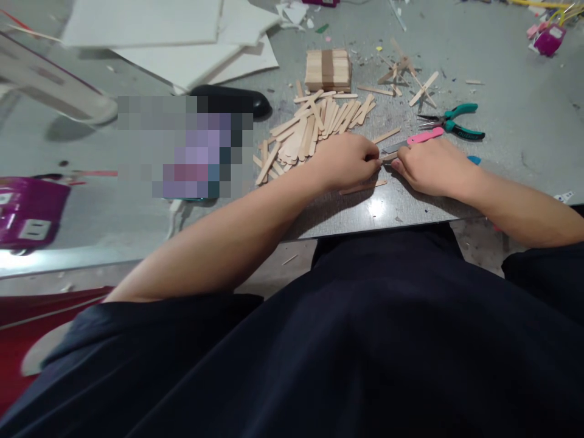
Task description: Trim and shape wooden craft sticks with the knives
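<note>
My left hand (347, 159) is closed, its fingertips pinching a small wooden stick piece (385, 159) on the grey table (515, 115). My right hand (429, 167) is closed around a pink-handled utility knife (422, 138), whose blade meets the stick between the two hands. Another flat stick (362, 187) lies under my left hand. Just behind my left hand spreads a loose pile of wooden craft sticks (310, 125).
A banded bundle of sticks (328, 69) stands behind the pile, with glued stick crosses (410, 76) to its right. Teal-handled pliers (454, 118) lie beyond my right hand. White boards (182, 36) lie at the back left, a magenta object (27, 210) at the left edge.
</note>
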`<state>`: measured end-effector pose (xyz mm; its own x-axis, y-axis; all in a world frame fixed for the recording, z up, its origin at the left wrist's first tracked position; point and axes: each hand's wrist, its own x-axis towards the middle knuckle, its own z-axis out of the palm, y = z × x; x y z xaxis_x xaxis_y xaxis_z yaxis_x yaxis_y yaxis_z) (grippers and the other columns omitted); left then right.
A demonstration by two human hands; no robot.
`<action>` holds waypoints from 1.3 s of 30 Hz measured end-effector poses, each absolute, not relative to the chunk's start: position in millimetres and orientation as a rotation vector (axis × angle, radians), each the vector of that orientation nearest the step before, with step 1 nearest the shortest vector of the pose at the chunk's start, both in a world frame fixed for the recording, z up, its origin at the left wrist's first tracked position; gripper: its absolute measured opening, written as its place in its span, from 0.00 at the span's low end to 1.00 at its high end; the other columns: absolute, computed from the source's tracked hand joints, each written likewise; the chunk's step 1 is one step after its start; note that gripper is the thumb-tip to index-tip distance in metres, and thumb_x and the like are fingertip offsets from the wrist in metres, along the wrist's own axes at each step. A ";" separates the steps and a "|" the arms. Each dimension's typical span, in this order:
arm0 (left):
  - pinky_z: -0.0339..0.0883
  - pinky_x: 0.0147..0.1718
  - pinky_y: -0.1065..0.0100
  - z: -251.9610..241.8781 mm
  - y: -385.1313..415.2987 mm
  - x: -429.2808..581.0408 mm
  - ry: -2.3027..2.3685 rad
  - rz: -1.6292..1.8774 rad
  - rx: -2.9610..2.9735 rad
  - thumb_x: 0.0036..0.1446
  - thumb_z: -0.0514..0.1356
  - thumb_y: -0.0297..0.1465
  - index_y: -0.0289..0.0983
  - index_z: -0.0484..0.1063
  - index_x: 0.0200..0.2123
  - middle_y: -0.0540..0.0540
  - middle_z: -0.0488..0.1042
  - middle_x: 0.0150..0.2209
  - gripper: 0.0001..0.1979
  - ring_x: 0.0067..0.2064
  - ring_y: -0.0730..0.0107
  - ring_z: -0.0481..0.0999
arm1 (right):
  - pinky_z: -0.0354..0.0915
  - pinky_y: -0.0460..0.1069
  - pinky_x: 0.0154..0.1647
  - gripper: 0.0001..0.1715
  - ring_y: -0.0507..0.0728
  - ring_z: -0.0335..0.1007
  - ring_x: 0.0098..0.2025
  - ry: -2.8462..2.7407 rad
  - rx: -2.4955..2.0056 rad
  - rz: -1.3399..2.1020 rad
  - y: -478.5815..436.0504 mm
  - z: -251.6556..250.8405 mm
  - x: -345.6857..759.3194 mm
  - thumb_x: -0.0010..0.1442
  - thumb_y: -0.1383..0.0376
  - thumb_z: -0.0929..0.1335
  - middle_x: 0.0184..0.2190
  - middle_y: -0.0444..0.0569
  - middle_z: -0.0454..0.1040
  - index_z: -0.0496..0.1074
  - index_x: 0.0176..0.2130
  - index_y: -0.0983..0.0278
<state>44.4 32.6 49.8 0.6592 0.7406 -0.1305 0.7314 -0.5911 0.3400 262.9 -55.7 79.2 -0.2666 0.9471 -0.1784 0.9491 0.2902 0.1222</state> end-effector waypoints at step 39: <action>0.63 0.42 0.54 43.7 46.8 40.7 1.035 -0.059 2.573 0.70 0.62 0.40 0.43 0.92 0.41 0.41 0.85 0.33 0.17 0.39 0.52 0.81 | 0.60 0.58 0.47 0.32 0.68 0.89 0.52 2.328 1.718 -0.023 -57.4 81.7 255.6 0.97 0.54 0.64 0.58 0.72 0.94 0.89 0.66 0.76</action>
